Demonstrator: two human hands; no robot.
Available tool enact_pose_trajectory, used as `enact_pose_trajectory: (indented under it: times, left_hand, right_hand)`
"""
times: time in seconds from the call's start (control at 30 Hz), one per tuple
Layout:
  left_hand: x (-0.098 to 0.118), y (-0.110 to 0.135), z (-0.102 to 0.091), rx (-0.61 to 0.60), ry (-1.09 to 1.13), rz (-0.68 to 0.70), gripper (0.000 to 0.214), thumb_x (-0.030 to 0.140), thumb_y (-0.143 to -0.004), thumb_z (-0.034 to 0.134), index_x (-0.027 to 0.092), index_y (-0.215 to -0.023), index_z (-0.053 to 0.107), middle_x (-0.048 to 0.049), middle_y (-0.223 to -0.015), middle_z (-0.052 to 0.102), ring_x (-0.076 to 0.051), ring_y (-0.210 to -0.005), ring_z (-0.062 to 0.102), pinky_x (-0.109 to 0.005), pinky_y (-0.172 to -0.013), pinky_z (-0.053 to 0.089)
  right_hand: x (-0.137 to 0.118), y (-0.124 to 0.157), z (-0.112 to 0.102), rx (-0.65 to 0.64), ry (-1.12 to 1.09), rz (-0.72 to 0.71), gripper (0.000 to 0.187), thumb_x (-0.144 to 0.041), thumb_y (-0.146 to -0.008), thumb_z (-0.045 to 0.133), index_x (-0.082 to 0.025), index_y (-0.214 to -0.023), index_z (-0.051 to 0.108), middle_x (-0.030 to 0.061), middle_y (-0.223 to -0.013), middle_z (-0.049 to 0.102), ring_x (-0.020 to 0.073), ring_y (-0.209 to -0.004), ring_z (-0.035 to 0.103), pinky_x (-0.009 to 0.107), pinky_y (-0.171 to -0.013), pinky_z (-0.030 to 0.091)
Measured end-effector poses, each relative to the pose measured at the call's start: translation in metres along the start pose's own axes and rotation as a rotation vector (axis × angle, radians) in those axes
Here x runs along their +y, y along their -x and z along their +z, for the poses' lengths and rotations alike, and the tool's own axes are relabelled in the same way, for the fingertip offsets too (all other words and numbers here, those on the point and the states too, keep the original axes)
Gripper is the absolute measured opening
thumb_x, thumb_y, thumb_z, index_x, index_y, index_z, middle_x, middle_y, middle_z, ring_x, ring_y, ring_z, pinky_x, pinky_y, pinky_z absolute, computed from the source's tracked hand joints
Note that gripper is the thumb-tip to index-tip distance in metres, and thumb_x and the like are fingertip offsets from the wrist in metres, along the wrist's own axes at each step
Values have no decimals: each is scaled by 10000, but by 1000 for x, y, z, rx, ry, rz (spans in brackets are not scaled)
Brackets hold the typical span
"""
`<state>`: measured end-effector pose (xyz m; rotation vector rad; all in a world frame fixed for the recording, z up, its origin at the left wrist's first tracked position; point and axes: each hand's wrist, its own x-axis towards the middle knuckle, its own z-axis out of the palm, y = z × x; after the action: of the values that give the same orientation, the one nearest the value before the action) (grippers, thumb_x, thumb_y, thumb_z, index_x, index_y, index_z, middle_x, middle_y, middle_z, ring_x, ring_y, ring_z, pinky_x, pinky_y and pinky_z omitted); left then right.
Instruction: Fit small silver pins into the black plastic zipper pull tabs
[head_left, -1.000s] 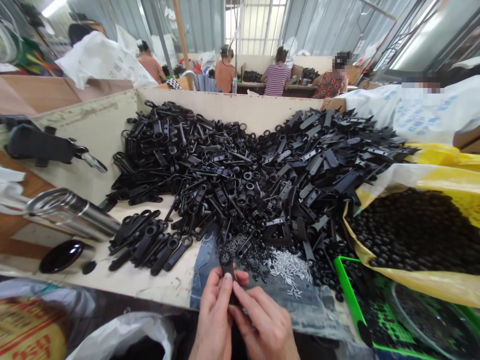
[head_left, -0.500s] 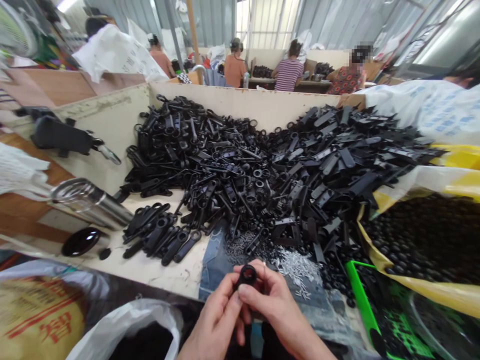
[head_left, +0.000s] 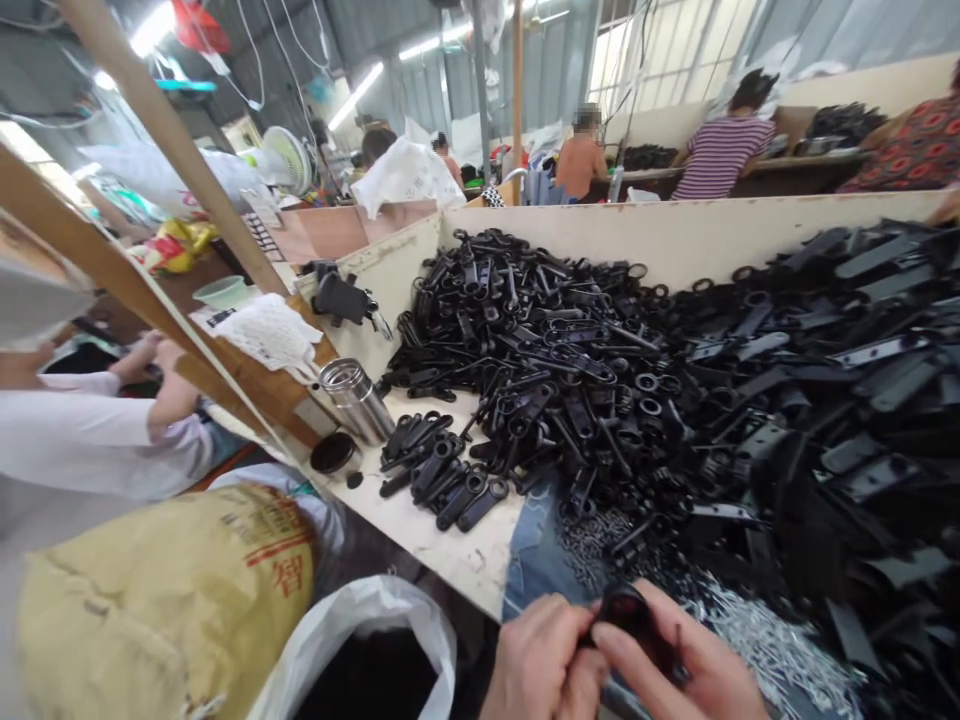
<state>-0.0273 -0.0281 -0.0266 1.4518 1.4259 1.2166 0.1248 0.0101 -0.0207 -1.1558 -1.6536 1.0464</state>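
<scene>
At the near edge of a long wooden desk (head_left: 465, 560), the left hand (head_left: 544, 665) and the right hand (head_left: 679, 660) come together low in the view, both cut off by the bottom of the frame. Their fingers (head_left: 637, 645) are closed rather than spread, pinching a black plastic piece (head_left: 631, 618) between them; it is blurred and partly covered, so its exact shape is hard to make out. The hands are just above a scatter of small silvery metal pins (head_left: 772, 640), beside a piece of blue denim (head_left: 534, 565) lying on the desk. Beyond them rises a large heap of black plastic pulls (head_left: 555, 350), ring-ended strips tangled together and running off the right edge, against the pale back board (head_left: 675, 235). A smaller group of the same pulls (head_left: 442, 475) lies apart on the bare desk to the left, near a stainless steel flask (head_left: 356, 400) on its side and a round black cap (head_left: 334, 452). Below the desk edge sit a yellowish woven sack (head_left: 165, 600) and a white plastic bag (head_left: 367, 640) with dark contents. A co-worker in a white top (head_left: 97, 430) sits off to the left, and a person in a striped shirt (head_left: 724, 145) works at a far desk (head_left: 795, 172)
</scene>
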Motion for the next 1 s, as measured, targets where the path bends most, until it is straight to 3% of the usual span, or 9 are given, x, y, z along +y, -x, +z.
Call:
enact_pose_trajectory:
  times: [0.17, 0.27, 0.33, 0.5, 0.6, 0.73, 0.83, 0.93, 1.0]
  left_hand:
    - [-1, -21, -33, -36, -50, -34, 219, 367, -937, 611, 272, -1022, 789, -111, -952, 766, -290, -896, 683, -350, -811, 488]
    - [-15, -41, -66, 179, -421, 15, 238, 306, -945, 601, 269, -1104, 773, -108, -975, 761, -311, -987, 654, -399, -919, 430]
    - [-30, -49, -79, 169, -682, 144, 249, 290, -928, 615, 248, -1121, 767, -114, -978, 752, -317, -955, 640, -413, -871, 414]
    - [-58, -53, -80, 236, -1035, 337, 285, 183, -935, 574, 245, -1135, 768, -143, -1114, 718, -317, -1035, 615, -431, -871, 380]
    - [-64, -56, -77, 282, -1078, 354, 312, 148, -951, 535, 241, -1124, 778, -144, -1080, 707, -307, -1003, 608, -433, -840, 369]
    - [-53, -64, -78, 362, -909, 292, 266, 284, -946, 569, 249, -1087, 791, -143, -1063, 696, -327, -1003, 588, -456, -869, 379]
    - [-27, -64, -67, 277, -388, 91, 249, 456, -871, 663, 246, -930, 784, -86, -895, 706, -272, -872, 617, -381, -845, 447]
    - [2, -54, -41, -35, 272, -554, 485, 685, -808, 648, 210, -820, 746, -15, -605, 619, -146, -505, 478, -245, -486, 338]
    - [14, -45, -22, -213, 627, -874, 532, 706, -781, 668, 181, -820, 741, -19, -613, 642, -124, -488, 484, -218, -462, 330]
  right_hand:
    - [3, -15, 12, -27, 54, 18, 240, -408, -908, 676, -232, -1067, 711, 0, -828, 681, 146, -591, 592, 220, -516, 514]
    - [-1, -40, 10, -59, 249, -35, 248, -351, -916, 693, -247, -1141, 700, -16, -819, 678, 142, -583, 592, 233, -540, 505]
    - [-4, -61, 12, -103, 443, -106, 137, -289, -958, 652, -238, -1071, 710, -11, -806, 700, 158, -663, 662, 249, -639, 533]
    - [-7, -110, 33, -265, 999, -275, 224, -66, -969, 547, -186, -1124, 655, 70, -947, 740, 201, -745, 743, 267, -606, 523]
    - [-4, -126, 38, -298, 1057, -334, 211, 4, -930, 547, -171, -968, 658, 75, -896, 730, 200, -723, 729, 250, -555, 478]
    - [-1, -128, 13, -356, 1069, -471, 197, -41, -965, 546, -203, -954, 657, 37, -917, 719, 164, -766, 699, 232, -574, 453]
    - [-8, -110, -16, -343, 1047, -564, 221, -121, -1042, 464, -206, -1018, 667, 17, -856, 696, 143, -735, 673, 236, -588, 453]
    - [-21, -73, -32, -246, 903, -799, 247, -186, -1071, 427, -154, -1087, 672, 4, -739, 664, 132, -615, 620, 254, -540, 449]
    - [-27, -45, -35, -248, 811, -900, 217, -185, -1051, 473, -117, -1075, 678, -14, -670, 637, 127, -527, 568, 272, -468, 423]
